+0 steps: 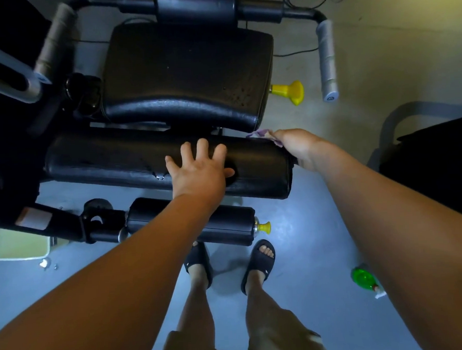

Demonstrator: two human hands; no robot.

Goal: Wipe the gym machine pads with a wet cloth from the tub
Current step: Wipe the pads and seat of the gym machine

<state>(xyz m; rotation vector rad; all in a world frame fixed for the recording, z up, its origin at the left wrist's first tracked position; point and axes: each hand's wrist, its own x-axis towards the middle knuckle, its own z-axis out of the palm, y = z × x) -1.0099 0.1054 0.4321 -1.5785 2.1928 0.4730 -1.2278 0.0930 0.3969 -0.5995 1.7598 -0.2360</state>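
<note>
Black pad (pixel 102 163) braced by spread left hand (pixel 200 171), right hand (pixel 298 143) gripping cloth (pixel 259 133) at its right end; probably best to wipe leftward, firm overlapping strokes.

Glossy black leatherette pads (pixel 131 162)

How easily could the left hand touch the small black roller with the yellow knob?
Probably yes, easily. The left hand rests flat on the long pad, holding nothing, and the small roller lies right under that forearm with nothing between them.
</note>
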